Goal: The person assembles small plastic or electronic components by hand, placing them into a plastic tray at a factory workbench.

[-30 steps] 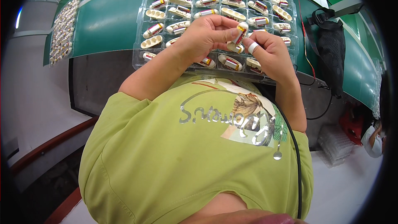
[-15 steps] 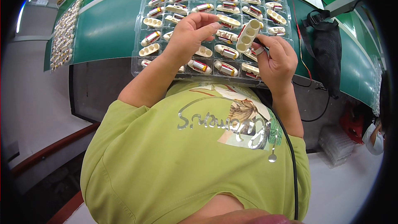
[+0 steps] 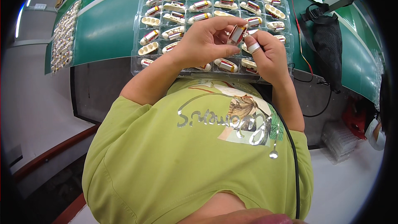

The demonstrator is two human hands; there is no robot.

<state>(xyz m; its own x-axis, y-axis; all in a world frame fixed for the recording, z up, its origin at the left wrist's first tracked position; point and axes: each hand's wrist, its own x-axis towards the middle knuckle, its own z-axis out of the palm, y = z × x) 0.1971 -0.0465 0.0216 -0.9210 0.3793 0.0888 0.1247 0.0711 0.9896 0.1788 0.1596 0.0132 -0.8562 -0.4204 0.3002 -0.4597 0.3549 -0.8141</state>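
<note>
Above a clear plastic tray [image 3: 135,64], both hands meet at a cream oblong holder [image 3: 237,34] with a silver, red-edged block on its side, which now faces up. My left hand [image 3: 205,41] curls round its left end, thumb below and fingers above. My right hand [image 3: 267,54] pinches the other end; a white band wraps one of its digits. Several like pieces fill the tray's pockets, some with the silver block up, others, such as the cream holder [image 3: 148,48] at the left, with round hollows up. My hands hide the pockets beneath them.
The tray rests on a green table [image 3: 105,29]. At the far left stands another filled tray [image 3: 64,37]. A black mesh bag [image 3: 325,49] hangs at the right beside a red wire [image 3: 299,37]. Stacked clear trays [image 3: 340,141] stand low at the right, near another person's arm [image 3: 376,135].
The holder has been turned from hollows up to silver block up. My left hand has moved right and taken hold of it alongside my right hand, which has shifted slightly left.
</note>
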